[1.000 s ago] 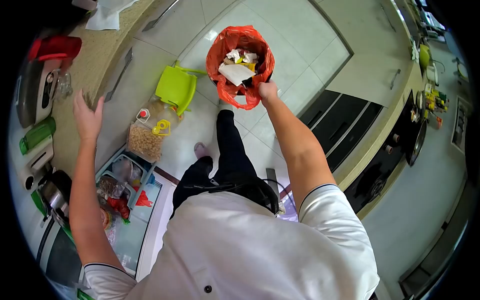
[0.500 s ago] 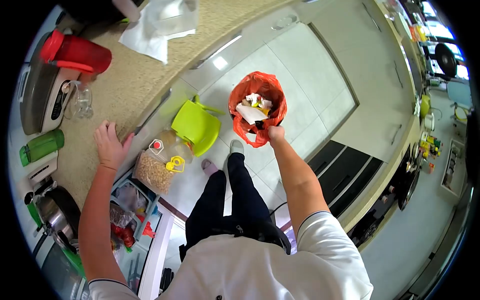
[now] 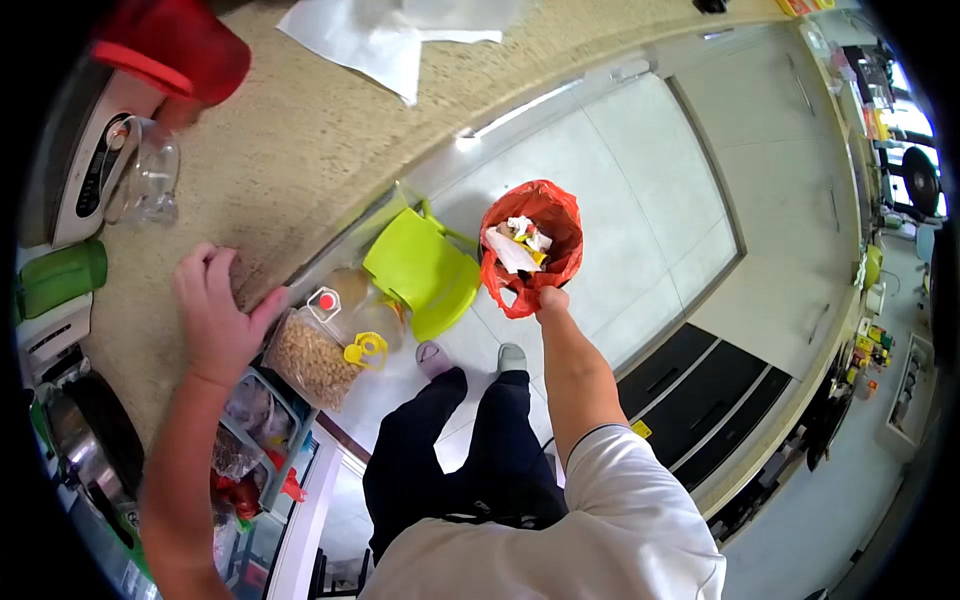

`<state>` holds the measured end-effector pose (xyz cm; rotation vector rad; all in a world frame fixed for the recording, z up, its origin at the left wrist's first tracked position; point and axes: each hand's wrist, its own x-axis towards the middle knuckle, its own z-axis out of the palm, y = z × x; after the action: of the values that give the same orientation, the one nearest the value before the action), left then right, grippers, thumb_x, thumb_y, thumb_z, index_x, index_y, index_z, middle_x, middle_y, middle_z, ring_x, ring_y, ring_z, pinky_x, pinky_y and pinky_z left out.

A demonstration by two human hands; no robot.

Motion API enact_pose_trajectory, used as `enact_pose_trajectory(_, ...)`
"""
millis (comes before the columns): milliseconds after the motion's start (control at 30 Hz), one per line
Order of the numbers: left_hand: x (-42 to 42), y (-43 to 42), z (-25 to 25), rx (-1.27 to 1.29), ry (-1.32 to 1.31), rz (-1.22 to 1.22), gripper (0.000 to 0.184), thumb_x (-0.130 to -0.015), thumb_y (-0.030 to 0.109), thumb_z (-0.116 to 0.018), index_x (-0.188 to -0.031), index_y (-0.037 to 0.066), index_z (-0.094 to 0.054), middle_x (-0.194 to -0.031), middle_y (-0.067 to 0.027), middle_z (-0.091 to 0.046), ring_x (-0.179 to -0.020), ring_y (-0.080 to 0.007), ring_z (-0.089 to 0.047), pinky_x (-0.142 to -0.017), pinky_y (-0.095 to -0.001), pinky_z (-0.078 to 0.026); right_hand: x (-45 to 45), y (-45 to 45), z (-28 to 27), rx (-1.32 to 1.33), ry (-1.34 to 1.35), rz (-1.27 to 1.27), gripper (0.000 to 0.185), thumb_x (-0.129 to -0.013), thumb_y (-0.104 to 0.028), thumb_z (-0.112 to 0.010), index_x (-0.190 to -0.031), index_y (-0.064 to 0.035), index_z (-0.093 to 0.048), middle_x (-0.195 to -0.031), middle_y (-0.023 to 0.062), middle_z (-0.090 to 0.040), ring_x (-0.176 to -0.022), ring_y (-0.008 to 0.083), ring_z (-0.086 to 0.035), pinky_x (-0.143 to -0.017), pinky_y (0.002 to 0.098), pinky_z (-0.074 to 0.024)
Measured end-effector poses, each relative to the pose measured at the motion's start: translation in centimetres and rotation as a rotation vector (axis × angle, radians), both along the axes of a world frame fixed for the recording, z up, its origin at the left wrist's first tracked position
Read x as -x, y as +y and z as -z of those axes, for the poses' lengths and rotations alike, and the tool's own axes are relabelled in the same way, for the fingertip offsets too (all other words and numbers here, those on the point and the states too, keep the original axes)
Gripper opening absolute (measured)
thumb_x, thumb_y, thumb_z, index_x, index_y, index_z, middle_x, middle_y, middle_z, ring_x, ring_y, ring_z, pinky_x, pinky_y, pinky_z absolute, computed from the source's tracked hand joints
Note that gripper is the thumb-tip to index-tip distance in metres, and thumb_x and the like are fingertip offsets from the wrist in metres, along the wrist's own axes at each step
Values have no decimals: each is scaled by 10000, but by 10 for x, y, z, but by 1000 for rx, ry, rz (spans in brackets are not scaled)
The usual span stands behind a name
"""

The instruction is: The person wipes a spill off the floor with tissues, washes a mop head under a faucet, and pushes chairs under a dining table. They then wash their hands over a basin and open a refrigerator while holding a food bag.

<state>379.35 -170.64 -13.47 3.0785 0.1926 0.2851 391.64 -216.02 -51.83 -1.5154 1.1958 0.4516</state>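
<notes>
My right hand (image 3: 552, 300) is closed on the near edge of a red plastic bag (image 3: 568, 215) that lines a round trash bin. White crumpled paper (image 3: 511, 252) and some yellow scraps lie inside. Over the speckled countertop (image 3: 290, 150), near its edge, is my left hand (image 3: 215, 318), thumb spread and fingers stretched, holding nothing. Whether it touches the counter I cannot tell. Just right of it and lower stands a clear jug of beige nuts or beans (image 3: 315, 358). A lime-green plastic chair (image 3: 425, 265) sits between the counter and the bin.
On the counter are a red pitcher (image 3: 205, 50), a clear glass cup (image 3: 153, 180), a green bottle (image 3: 62, 280), a pot (image 3: 85, 430) and white paper (image 3: 375, 40). A storage rack (image 3: 290, 440) holds bagged items. Cabinets (image 3: 760, 230) line the right side.
My view has shifted toward the counter, and my feet have stepped apart. My left hand has turned, with its fingers closer together. My right hand keeps hold of the bag.
</notes>
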Motion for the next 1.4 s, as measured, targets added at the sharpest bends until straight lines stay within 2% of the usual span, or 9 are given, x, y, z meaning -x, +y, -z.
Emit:
enact_pose_trajectory(367, 10, 3, 12, -127, -25, 8, 680, -747, 266, -783, -1262, -23, -448, -1254, -273, -441, -1112, -472, -436, -955, -535, -375, -5, -174, -32, -159, -81, 126, 209, -793, 47, -537, -990, 94, -587, -901, 167, -628, -764, 304, -645, -663, 424, -552)
enact_pose_trajectory(600, 12, 5, 22, -191, 68, -56, 703, -747, 290, -763, -1280, -29, -433, -1300, -286, -426, -1160, -487, -414, -1006, -561, -334, -108, -218, -113, 19, -57, 190, 358, -803, -1, -557, -1123, 154, -592, -1089, 196, -632, -978, 277, -645, -771, 411, -531)
enact_pose_trajectory(800, 6, -36, 7, -162, 143, -370, 761, -776, 250, -749, -1377, -29, -374, -1365, -304, -396, -1257, -487, -383, -1074, -510, -311, -207, -274, -94, -37, -40, 208, 368, -808, -13, -596, -1128, 167, -581, -1104, 202, -628, -968, 279, -647, -774, 417, -537)
enact_pose_trajectory(933, 21, -109, 55, -565, -134, -581, 668, -849, 231, -684, -1400, -2, -388, -1330, -292, -464, -1182, -450, -486, -1007, -485, -386, -294, -305, -53, 7, -11, 104, 348, -772, 57, -582, -1101, 168, -590, -1053, 202, -635, -867, 317, -666, -685, 463, -576)
enact_pose_trajectory(1133, -56, -305, 125, 443, 904, -420, 368, -827, 135, -690, -1163, 18, -597, -1138, -203, -595, -1033, -347, -568, -900, -422, -456, -406, -310, 59, 115, 89, -28, 358, -711, -27, -566, -1019, 140, -641, -1018, 237, -678, -957, 331, -668, -777, 394, -511)
enact_pose_trajectory(1233, -81, -311, 142, 635, 528, -84, 230, -845, 107, -669, -1054, 13, -651, -958, -189, -644, -846, -337, -598, -767, -416, -483, -435, -313, 149, 214, 20, -109, 324, -742, -87, -555, -984, 103, -654, -947, 246, -691, -958, 373, -672, -795, 390, -515)
enact_pose_trajectory(1300, -91, -303, 143, 586, 938, -737, 199, -913, 148, -634, -983, -38, -631, -847, -146, -625, -715, -218, -567, -628, -369, -468, -458, -307, 175, 205, 59, -98, 328, -762, -102, -565, -1017, 81, -660, -994, 227, -694, -980, 355, -671, -814, 369, -518)
enact_pose_trajectory(1367, -45, -278, 168, 1056, 547, -1200, 271, -948, 201, -601, -963, -68, -634, -853, -112, -629, -700, -169, -535, -612, -349, -459, -483, -297, 133, 206, 103, -103, 373, -757, -88, -598, -1099, 54, -647, -1042, 197, -692, -970, 327, -677, -805, 377, -521)
enact_pose_trajectory(1400, -59, -280, 155, 903, 683, -1009, 245, -934, 176, -615, -963, -66, -637, -865, -112, -636, -712, -179, -535, -624, -338, -464, -479, -300, 161, 35, -32, 13, 403, -761, -97, -625, -1141, 36, -631, -1063, 182, -688, -964, 323, -676, -795, 378, -526)
